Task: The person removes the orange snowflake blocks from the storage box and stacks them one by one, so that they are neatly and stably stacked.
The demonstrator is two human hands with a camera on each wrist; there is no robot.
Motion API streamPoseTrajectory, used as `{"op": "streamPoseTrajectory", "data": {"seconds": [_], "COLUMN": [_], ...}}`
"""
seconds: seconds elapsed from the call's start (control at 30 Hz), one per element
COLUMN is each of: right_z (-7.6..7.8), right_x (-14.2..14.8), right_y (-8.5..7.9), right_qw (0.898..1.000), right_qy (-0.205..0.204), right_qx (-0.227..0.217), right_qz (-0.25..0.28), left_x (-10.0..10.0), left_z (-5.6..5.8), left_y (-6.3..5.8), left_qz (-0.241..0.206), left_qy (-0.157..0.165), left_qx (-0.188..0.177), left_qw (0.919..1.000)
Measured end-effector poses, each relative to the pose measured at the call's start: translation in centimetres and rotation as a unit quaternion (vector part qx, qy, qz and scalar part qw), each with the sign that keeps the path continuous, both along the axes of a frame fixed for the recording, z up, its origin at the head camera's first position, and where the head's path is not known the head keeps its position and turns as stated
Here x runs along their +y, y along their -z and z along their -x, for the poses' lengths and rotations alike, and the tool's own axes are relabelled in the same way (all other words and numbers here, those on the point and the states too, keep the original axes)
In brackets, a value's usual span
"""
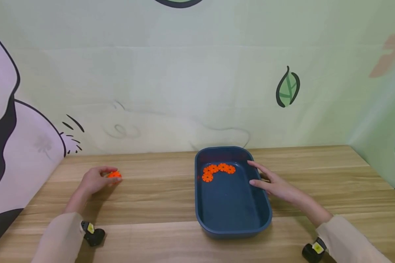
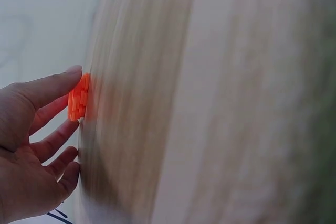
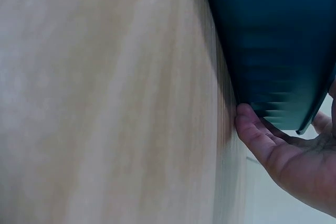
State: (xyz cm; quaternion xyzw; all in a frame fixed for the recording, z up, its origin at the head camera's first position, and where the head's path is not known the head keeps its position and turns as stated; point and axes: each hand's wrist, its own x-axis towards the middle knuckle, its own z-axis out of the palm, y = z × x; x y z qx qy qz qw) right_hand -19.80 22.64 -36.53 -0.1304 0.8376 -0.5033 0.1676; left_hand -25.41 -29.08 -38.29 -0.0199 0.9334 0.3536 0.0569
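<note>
My left hand (image 1: 94,179) is low over the left of the table, its thumb and index finger pinching a small stack of orange notched plastic discs (image 1: 114,176). In the left wrist view the stacked discs (image 2: 79,98) appear edge-on, right at the tabletop. My right hand (image 1: 276,185) grips the right side of a dark blue plastic bin (image 1: 233,232), thumb and a finger over the rim. The right wrist view shows other fingertips (image 3: 245,113) low against the bin's outer wall (image 3: 273,51). Several orange discs (image 1: 207,177) lie in a curved row inside, toward the back.
The wood-grain table (image 1: 151,204) runs back to a pale green wall covering (image 1: 184,91) with printed leaves and a cartoon figure. The bin stands right of centre, close to the back edge. A black wrist camera (image 1: 95,235) sits at the left cuff.
</note>
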Motion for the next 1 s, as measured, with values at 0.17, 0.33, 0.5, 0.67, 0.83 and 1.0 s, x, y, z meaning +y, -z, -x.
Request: {"op": "streamPoseTrajectory", "data": {"seconds": [0.17,0.33,0.5,0.67,0.83,1.0], "right_z": [0.1,0.2,0.2,0.2,0.4,0.5], "right_x": [0.0,0.1,0.2,0.3,0.6,0.9], "right_y": [0.0,0.1,0.1,0.0,0.2,0.5], "right_qw": [1.0,1.0,1.0,1.0,0.998,0.995], "right_qy": [0.004,-0.009,-0.01,-0.013,-0.023,-0.03], "right_qx": [-0.005,0.007,-0.004,-0.024,-0.043,-0.065], "right_qz": [-0.005,-0.009,-0.003,0.014,0.034,0.065], "left_x": [-0.1,0.5,2.0,3.9,6.4,10.0], "left_z": [-0.1,-0.7,-1.5,-2.6,-3.7,-4.6], "left_y": [-0.2,-1.2,-2.4,-3.1,-3.3,-4.0], "left_qz": [-0.001,0.009,-0.004,-0.038,-0.071,-0.097], "left_qy": [0.009,0.026,0.04,0.057,0.088,0.115], "left_qx": [0.001,0.036,0.059,0.079,0.125,0.144], "left_qw": [1.0,0.9989,0.9975,0.9945,0.9857,0.978]}}
